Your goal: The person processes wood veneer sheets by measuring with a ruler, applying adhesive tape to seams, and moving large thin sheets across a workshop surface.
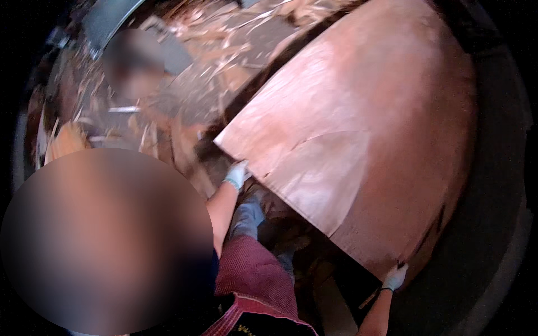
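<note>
- The left hand, in a white glove, pinches the near edge of the wood veneer sheet close to its left corner; part of the fingers is hidden.
- The right hand, also gloved, closes its fingers on the sheet farther right, beside a dark slit.
- The sheet slants across the view's centre and right, before the red apron.
- Veneer scraps litter the upper left, blurred.
</note>
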`<control>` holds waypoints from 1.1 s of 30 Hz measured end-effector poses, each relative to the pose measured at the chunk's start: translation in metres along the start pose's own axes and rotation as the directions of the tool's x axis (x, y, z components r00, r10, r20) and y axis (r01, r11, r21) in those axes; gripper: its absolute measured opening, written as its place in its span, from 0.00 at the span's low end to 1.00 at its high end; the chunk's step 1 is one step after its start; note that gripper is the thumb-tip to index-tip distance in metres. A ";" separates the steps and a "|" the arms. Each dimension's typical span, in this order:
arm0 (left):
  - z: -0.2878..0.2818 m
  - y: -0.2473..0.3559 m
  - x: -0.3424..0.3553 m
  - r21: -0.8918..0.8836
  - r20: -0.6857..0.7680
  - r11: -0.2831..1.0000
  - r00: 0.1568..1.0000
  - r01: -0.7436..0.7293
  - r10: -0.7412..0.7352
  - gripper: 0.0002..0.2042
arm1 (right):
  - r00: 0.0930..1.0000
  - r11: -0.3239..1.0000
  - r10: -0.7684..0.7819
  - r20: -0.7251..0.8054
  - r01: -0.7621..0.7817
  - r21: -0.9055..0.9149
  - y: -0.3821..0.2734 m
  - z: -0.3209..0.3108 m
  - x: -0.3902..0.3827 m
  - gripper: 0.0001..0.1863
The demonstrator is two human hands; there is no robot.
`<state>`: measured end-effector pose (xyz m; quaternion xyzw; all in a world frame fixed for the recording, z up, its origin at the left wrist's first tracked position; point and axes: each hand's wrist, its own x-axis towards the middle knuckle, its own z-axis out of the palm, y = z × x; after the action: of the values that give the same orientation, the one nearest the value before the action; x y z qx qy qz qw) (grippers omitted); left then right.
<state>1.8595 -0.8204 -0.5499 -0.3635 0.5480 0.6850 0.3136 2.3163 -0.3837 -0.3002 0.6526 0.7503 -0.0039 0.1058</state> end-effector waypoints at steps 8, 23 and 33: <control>-0.035 -0.056 0.063 0.019 -0.227 0.993 0.967 0.118 -0.111 0.06 | 0.977 0.982 -0.038 0.209 0.075 -0.175 0.004 0.071 0.019 0.27; -0.050 -0.044 0.081 0.442 -0.011 0.897 0.999 -0.025 0.034 0.11 | 0.890 0.951 0.281 0.360 -0.210 -0.225 -0.001 0.218 0.089 0.22; -0.063 -0.068 0.114 0.530 0.042 0.845 0.997 -0.071 0.057 0.06 | 0.882 0.970 0.238 0.406 -0.190 -0.154 0.052 0.284 0.120 0.20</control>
<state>1.8641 -0.8651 -0.6895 -0.2356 0.7238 0.5213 0.3858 2.3954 -0.2996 -0.5908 0.7083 0.6320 -0.0917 0.3009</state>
